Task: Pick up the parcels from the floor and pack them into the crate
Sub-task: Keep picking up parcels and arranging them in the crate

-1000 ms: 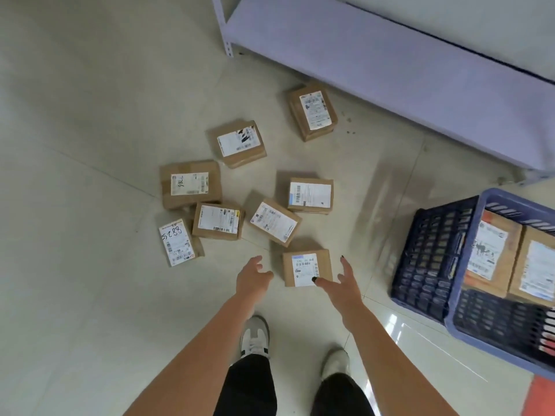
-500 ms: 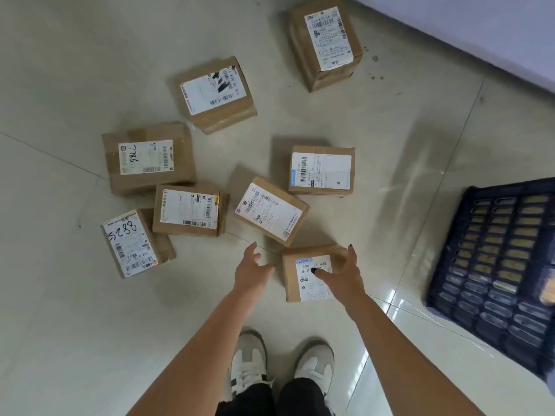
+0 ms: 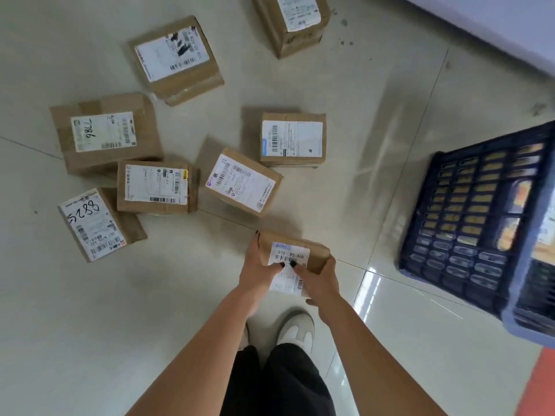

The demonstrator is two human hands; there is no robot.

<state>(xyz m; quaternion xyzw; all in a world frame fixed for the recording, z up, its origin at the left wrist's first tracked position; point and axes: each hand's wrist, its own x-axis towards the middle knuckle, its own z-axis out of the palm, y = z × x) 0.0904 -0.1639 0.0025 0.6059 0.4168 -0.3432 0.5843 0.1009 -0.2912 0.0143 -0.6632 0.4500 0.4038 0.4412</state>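
A small brown cardboard parcel point(image 3: 297, 250) with a white label reading 530 sits low at the centre, just in front of my shoes. My left hand point(image 3: 259, 270) grips its left side and my right hand point(image 3: 319, 279) grips its right side, both thumbs pressed on the label. Several other labelled parcels lie on the tiled floor beyond, among them one marked 5288 point(image 3: 93, 225), one marked 7786 point(image 3: 105, 132) and a tilted one point(image 3: 241, 181) nearest the held parcel. The dark blue slotted crate point(image 3: 468, 223) stands at the right, with parcels showing through its wall.
A pale shelf unit point(image 3: 510, 19) crosses the top right corner. A red-orange strip of floor point(image 3: 540, 385) shows at the bottom right. My two white shoes point(image 3: 295, 328) stand right under the held parcel. Bare tiles lie between the parcels and the crate.
Both hands have closed in from either side and taken hold of the nearest parcel. The camera has dropped lower and closer to the floor, so the parcels and crate look larger.
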